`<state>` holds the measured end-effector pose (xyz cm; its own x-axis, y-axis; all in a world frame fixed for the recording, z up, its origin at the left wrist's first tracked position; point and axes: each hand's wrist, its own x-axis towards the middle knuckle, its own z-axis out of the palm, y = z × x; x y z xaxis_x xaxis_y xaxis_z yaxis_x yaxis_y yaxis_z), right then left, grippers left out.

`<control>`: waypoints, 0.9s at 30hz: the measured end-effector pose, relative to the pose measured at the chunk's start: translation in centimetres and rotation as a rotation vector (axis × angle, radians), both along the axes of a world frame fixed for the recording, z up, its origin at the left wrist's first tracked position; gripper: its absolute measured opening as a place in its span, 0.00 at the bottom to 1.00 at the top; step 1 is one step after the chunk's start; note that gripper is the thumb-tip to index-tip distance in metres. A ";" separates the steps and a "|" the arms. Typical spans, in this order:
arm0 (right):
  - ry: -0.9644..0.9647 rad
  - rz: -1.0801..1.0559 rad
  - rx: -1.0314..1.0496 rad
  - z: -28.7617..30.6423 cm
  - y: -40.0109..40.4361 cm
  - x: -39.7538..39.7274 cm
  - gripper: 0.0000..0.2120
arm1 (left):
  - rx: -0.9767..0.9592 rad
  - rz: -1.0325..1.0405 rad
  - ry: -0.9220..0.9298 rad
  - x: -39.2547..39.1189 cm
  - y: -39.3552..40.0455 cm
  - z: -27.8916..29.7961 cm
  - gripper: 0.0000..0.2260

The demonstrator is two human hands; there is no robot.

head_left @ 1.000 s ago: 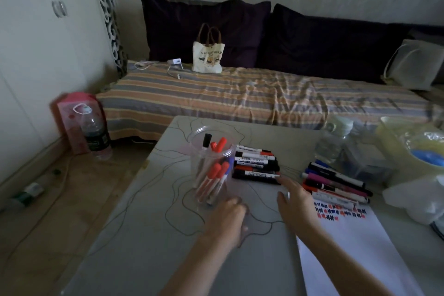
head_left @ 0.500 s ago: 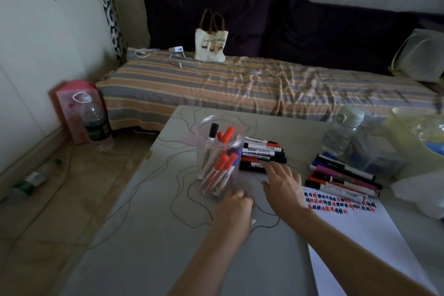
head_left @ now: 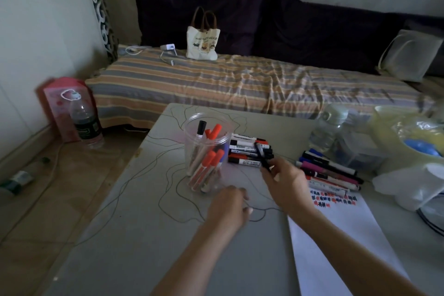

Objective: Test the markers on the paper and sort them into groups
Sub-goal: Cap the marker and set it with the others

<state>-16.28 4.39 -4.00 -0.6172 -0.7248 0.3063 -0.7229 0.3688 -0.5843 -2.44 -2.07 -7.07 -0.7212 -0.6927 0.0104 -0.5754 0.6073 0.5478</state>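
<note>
**Right hand lifts a black marker off the middle pile**

From the head camera, we see the right hand (head_left: 284, 181) pinching a black marker (head_left: 262, 156) between thumb and fingertips, its long axis running from about 11 o'clock down to 5 o'clock, the far end over the middle pile of markers (head_left: 247, 150). The paper (head_left: 346, 235) lies at roughly 5 o'clock from that grip, close by, with rows of red and dark test marks at its top edge. We judge the coming move turns on this: the held marker must swing toward the paper, and the right hand is plainly the nearer one.

The left hand (head_left: 228, 204) rests on the tabletop (head_left: 134, 235) with fingers loosely curled, holding nothing, just at 5 o'clock from the clear jar (head_left: 206, 149) of red and black markers. A second group of markers (head_left: 329, 170) lies at 12 o'clock from the paper, touching its top edge.
</note>
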 end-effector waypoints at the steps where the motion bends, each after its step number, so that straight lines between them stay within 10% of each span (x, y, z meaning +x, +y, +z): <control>1: -0.155 -0.031 -0.050 1.5 1.1 -0.2 0.06 | 0.075 0.008 0.069 -0.3 0.2 0.3 0.13; 7: -0.997 -0.123 -0.279 4.7 9.4 -0.2 0.05 | 0.792 0.135 0.514 -2.3 2.8 2.6 0.07; 15: -1.356 -0.023 -0.333 4.2 14.1 -2.4 0.12 | 1.175 0.192 0.811 -4.6 6.6 4.8 0.04; 27: -0.620 0.032 0.173 1.4 15.6 -4.8 0.13 | 1.193 0.297 0.705 -8.6 9.2 3.3 0.07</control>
